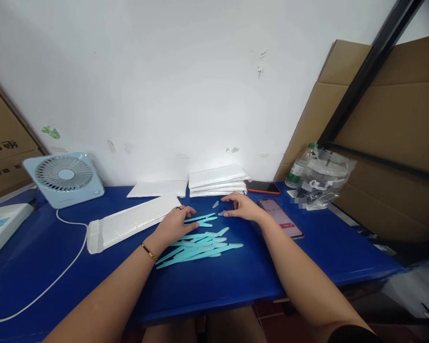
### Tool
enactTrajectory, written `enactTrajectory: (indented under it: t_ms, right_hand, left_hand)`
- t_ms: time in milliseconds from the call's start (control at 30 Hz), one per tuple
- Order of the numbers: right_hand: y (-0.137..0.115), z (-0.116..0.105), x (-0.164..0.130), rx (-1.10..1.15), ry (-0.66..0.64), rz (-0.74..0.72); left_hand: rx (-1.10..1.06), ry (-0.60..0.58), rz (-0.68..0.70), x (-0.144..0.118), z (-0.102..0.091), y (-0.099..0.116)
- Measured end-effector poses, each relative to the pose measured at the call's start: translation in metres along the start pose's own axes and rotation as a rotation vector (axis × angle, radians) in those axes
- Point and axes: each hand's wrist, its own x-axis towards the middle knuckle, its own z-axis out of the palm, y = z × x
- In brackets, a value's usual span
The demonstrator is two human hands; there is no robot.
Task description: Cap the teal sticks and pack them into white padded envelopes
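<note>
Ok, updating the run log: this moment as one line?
left hand: on teal sticks | right hand: fingertips at one stick's tip | white envelope: beside left hand

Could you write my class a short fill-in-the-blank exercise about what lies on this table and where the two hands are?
1. The table top is coloured ____.
2. The left hand rests on a pile of turquoise ____.
3. Just right of the right hand lies a lit ____.
4. The small fan stands at the table's ____ side.

Missing words: blue; sticks; phone; left
</note>
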Motion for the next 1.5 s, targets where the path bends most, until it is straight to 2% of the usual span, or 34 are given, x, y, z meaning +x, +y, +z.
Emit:
enactTrajectory:
  t_ms: [133, 267, 400, 467, 533, 600, 667, 733, 800, 1033, 1167, 1233, 1367, 1433, 1500]
  right_hand:
    - [0.001, 0.012, 0.007, 0.010, -0.104, -0.109]
    - [0.011, 0.017, 0.014, 0.046, -0.069, -0.128]
    - [0.005, 0.007, 0.009, 0.090, -0.040, -0.115]
    - [-0.008, 0.001, 0.002, 0.102, -0.096, -0.151]
    - [-0.023, 0.000, -0.004, 0.088, -0.178, -0.177]
    - [-0.036, 0.006, -0.007, 0.057, -0.253, -0.184]
    - [-0.045, 0.016, -0.008, 0.027, -0.319, -0.191]
    - [-0.049, 0.025, -0.006, 0.014, -0.348, -0.190]
    - [-0.046, 0.027, -0.004, 0.015, -0.316, -0.173]
    - [-0.013, 0.003, 0.001, -0.114, -0.096, 0.008]
    - [-0.025, 0.006, -0.003, -0.065, -0.064, -0.070]
    - [-0.040, 0.016, -0.006, -0.020, -0.130, -0.146]
    - [-0.067, 0.040, -0.006, -0.088, -0.231, -0.212]
    - [-0.071, 0.047, -0.004, -0.126, -0.248, -0.213]
    - [-0.070, 0.049, -0.003, -0.132, -0.276, -0.201]
  left_hand:
    - [0.010, -0.030, 0.056, 0.002, 0.002, 0.000]
    - [0.028, -0.007, 0.028, 0.007, 0.004, -0.005]
    - [-0.012, 0.028, 0.042, 0.004, -0.003, -0.002]
    - [-0.036, -0.049, 0.057, -0.001, -0.009, 0.003]
    - [-0.055, -0.173, 0.082, -0.006, -0.013, 0.009]
    - [-0.067, -0.269, 0.089, -0.009, -0.015, 0.013]
    - [-0.071, -0.289, 0.070, -0.010, -0.013, 0.015]
    - [-0.075, -0.263, 0.046, -0.007, -0.010, 0.015]
    - [-0.075, -0.209, 0.025, -0.003, -0.007, 0.012]
    - [0.024, -0.014, -0.062, 0.009, -0.003, 0.003]
    - [0.064, 0.022, -0.018, 0.006, -0.008, 0.007]
    - [0.048, -0.060, 0.008, 0.000, -0.015, 0.008]
    - [-0.026, -0.321, -0.017, -0.013, -0.034, -0.002]
    - [-0.058, -0.445, -0.060, -0.018, -0.042, -0.009]
    - [-0.054, -0.517, -0.091, -0.020, -0.046, -0.014]
